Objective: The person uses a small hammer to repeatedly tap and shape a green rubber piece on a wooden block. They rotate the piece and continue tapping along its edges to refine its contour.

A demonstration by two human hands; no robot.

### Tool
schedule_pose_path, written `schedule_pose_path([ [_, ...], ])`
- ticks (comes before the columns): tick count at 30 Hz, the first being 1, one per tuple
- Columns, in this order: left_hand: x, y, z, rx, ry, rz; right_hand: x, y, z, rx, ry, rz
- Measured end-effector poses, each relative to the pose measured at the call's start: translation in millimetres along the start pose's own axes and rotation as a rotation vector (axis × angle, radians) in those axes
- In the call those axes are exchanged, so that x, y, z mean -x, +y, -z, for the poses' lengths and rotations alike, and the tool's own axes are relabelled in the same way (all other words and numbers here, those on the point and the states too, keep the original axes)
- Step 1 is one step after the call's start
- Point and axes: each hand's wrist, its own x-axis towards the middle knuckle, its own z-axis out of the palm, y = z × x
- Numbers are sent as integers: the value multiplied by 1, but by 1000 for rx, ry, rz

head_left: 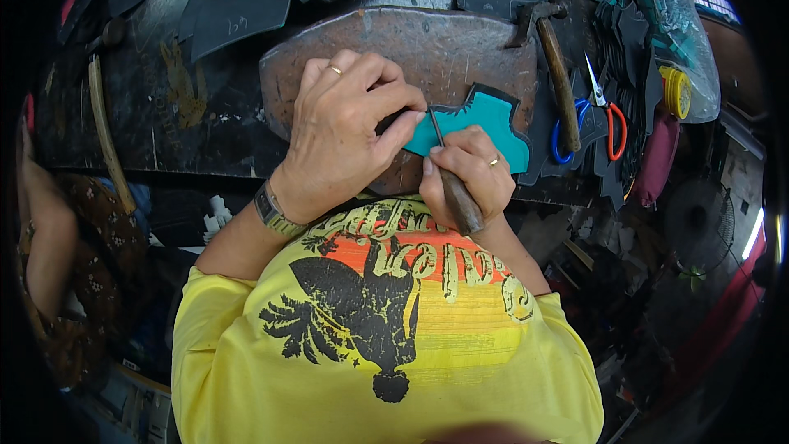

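My left hand (343, 115), with a ring and a wristwatch, is closed at the left end of a cut leather-like piece (486, 125). This piece is teal with a black border, and part of it is hidden under my fingers. Thumb and forefinger pinch its edge. In my right hand (478, 166) is an awl (462, 201), its wooden handle wrapped by the fingers. The thin metal shaft points up and away, its tip beside my left fingertips at the piece's edge. Beneath the piece lies a worn brown board (394, 45).
A hammer (557, 74) rests across the board's right end, beside scissors (604, 107) with blue and red handles. Black cut sheets (246, 8) cover the far table. A yellow tape roll (675, 92) and a plastic bag (670, 8) stand right. Another person's arm (48, 222) shows at left.
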Motion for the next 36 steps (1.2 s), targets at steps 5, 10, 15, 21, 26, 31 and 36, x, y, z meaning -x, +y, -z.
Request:
schedule_pose_path([
  [5, 4, -1, 3, -1, 26, 20, -3, -2, 1, 20, -28, -1],
  [10, 6, -4, 2, -20, 24, -28, -3, -2, 7, -37, -70, -32],
  [15, 8, -6, -2, -19, 51, -101, -1, 3, 2, -22, -38, 5],
  [21, 9, -4, -2, -29, 48, -118, 1, -1, 8, -137, 17, -67],
  [26, 10, -3, -2, -47, 51, -126, 1, 0, 10, -107, -14, -79],
  [31, 10, -4, -2, -28, 49, -88, -1, 0, 8, -86, -53, -60],
  [36, 11, -3, 0, -21, 70, -41, -3, -2, 6, -11, -67, -46],
])
